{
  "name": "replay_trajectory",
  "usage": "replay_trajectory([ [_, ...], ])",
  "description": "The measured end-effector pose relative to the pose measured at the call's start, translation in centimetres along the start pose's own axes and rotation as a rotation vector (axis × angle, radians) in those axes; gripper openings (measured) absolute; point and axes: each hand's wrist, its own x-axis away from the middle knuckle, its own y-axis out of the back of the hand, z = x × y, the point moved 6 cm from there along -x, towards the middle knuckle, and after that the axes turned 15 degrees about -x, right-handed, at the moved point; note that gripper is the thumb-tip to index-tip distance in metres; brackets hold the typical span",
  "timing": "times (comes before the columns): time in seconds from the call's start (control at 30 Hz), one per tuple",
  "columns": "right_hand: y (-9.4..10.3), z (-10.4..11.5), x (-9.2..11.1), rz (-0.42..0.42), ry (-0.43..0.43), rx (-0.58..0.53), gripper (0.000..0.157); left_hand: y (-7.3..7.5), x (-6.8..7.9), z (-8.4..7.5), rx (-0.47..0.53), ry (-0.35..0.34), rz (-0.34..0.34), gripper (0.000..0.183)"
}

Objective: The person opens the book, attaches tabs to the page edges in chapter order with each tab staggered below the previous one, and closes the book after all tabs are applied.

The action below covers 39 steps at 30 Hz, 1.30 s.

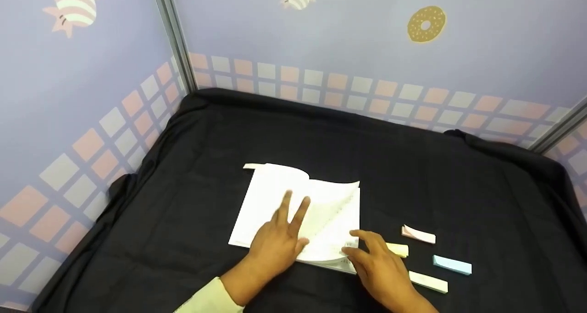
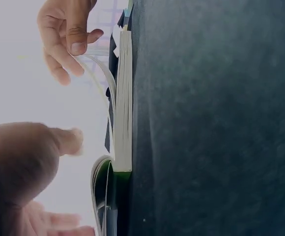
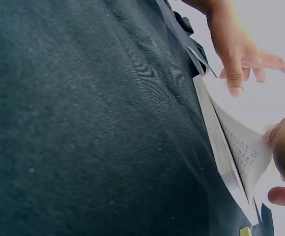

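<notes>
An open book (image 1: 254, 212) with white pages lies on black cloth, a pale strip (image 1: 253, 166) jutting past its upper left corner. Across the book near the gutter, my left hand (image 1: 275, 244) is spread, its fingers extended. My right hand (image 1: 380, 271) pinches the lower right edge of a page (image 3: 248, 152), which curves up off the thick block beneath. Printed text shows on that page's underside in the right wrist view. Bright glare washes out the upper pages in both wrist views.
Right of the book lie small strip pads: pink (image 1: 419, 235), yellow (image 1: 398, 249), blue (image 1: 452, 265) and off-white (image 1: 429, 282). My right hand is close to the yellow and off-white ones. Patterned panels (image 1: 348, 37) stand behind the black cloth (image 1: 298, 129).
</notes>
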Motion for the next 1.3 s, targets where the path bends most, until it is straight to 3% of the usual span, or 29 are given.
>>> replay_trajectory([
  [0.07,-0.2,0.0,0.1,0.01,-0.006,-0.02,0.027,0.0,-0.1,0.2,-0.043,0.006,0.019,0.101],
  [0.17,-0.3,0.0,0.1,0.011,-0.007,-0.033,0.023,0.0,-0.2,0.0,-0.117,-0.077,0.047,0.09],
  [0.3,-0.1,0.1,-0.2,-0.011,0.01,-0.026,0.019,0.1,0.0,-1.2,-0.106,-0.269,0.093,0.039],
  [0.37,0.1,0.3,-0.4,-0.029,0.029,-0.024,0.02,-0.1,0.2,-1.5,-0.074,-0.306,0.14,0.012],
  [0.4,0.1,0.4,-0.5,-0.037,0.037,-0.027,0.02,-0.2,0.3,-1.5,-0.054,-0.304,0.181,0.013],
  [0.5,0.3,0.6,-0.6,-0.058,0.059,-0.036,0.022,-0.8,0.5,-1.5,-0.006,-0.258,0.281,0.04],
  [0.6,0.4,0.6,-0.6,-0.076,0.052,-0.03,0.026,-1.0,0.4,-1.4,0.013,-0.223,0.293,0.052],
  [0.7,0.5,0.3,-0.5,-0.081,-0.01,0.006,0.047,-0.6,0.1,-1.3,0.009,-0.187,0.185,0.046],
  [0.8,0.3,-0.2,-0.4,-0.055,-0.073,0.034,0.065,0.2,-0.1,-0.6,0.015,-0.088,-0.005,0.063],
  [0.87,0.0,-0.4,-0.2,-0.017,-0.09,0.023,0.057,0.5,-0.1,0.0,0.001,-0.018,-0.084,0.084],
  [0.97,-0.5,-0.6,0.0,0.037,-0.077,0.008,0.027,0.4,-0.3,0.5,-0.075,0.002,-0.063,0.099],
  [1.03,-0.7,-0.6,0.1,0.059,-0.069,-0.001,0.012,0.1,-0.4,0.4,-0.118,-0.073,0.002,0.088],
  [1.17,-0.8,-0.4,-0.1,0.039,-0.039,0.003,0.006,-0.2,-0.1,-0.7,-0.121,-0.259,0.103,0.03],
  [1.23,-0.6,-0.2,-0.2,0.017,-0.021,0.0,0.003,-0.4,0.1,-1.0,-0.096,-0.281,0.149,0.009],
  [1.3,-0.5,-0.1,-0.4,-0.005,-0.002,-0.003,0.007,-0.6,0.2,-1.0,-0.062,-0.246,0.206,0.017],
])
